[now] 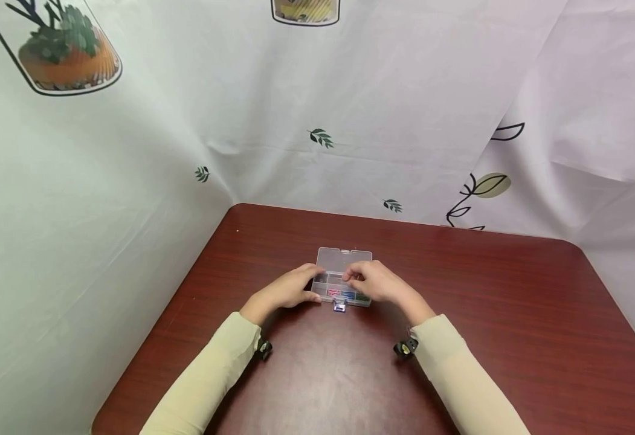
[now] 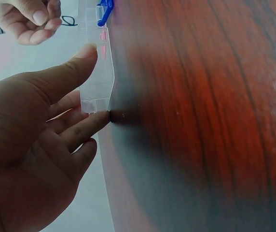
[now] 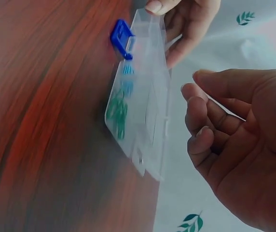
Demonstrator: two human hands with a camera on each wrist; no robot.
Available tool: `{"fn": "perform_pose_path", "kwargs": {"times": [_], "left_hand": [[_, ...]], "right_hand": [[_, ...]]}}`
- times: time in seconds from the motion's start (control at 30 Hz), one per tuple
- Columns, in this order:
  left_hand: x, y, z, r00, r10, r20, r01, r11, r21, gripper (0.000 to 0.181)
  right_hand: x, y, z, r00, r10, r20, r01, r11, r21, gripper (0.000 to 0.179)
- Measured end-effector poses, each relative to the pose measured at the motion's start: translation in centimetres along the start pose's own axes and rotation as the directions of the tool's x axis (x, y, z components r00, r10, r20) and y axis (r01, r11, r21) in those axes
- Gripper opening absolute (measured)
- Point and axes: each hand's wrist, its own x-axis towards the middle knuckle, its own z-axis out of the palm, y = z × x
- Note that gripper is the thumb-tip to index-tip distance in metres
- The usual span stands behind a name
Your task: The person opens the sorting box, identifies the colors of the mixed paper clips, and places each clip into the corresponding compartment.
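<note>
A small clear plastic compartment box (image 1: 321, 289) with its lid (image 1: 344, 258) raised at the back lies on the table. Pink (image 1: 334, 292), blue (image 3: 128, 72) and green (image 3: 117, 113) small pieces sit in separate front compartments. My left hand (image 1: 290, 287) holds the box's left end, thumb at the front edge and fingers round the side. Above the box's right part hovers my right hand (image 1: 377, 281), fingers curled and thumb close to the index fingertip. No piece shows between those fingertips, though something tiny could be hidden. A blue latch (image 3: 122, 38) hangs down at the front.
The box stands toward the back of a reddish-brown wooden table (image 1: 486, 314). White cloth (image 1: 404, 121) printed with leaves and jars hangs behind the table and along its sides. A dark wrist strap (image 1: 406, 348) sits at the right sleeve cuff.
</note>
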Motion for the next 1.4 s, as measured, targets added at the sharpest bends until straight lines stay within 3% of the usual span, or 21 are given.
{"fn": "perform_pose_path", "kwargs": {"times": [0.7,1.1,1.4], "left_hand": [[0.1,0.2,-0.1,1.0,-0.01,0.016,0.009,1.0,0.021,0.066],[0.0,0.2,-0.1,1.0,-0.007,0.016,0.007,1.0,0.009,0.066],[-0.1,0.2,-0.1,1.0,-0.006,0.016,0.006,1.0,0.016,0.066]], "right_hand": [[-5.9,3.1,-0.6,0.992,-0.09,-0.09,0.087,0.996,-0.036,0.008],[-8.8,5.3,-1.0,0.984,-0.166,-0.071,0.164,0.986,-0.032,0.017],[-10.4,6.3,-1.5,0.986,-0.159,-0.052,0.157,0.987,-0.031,0.019]]}}
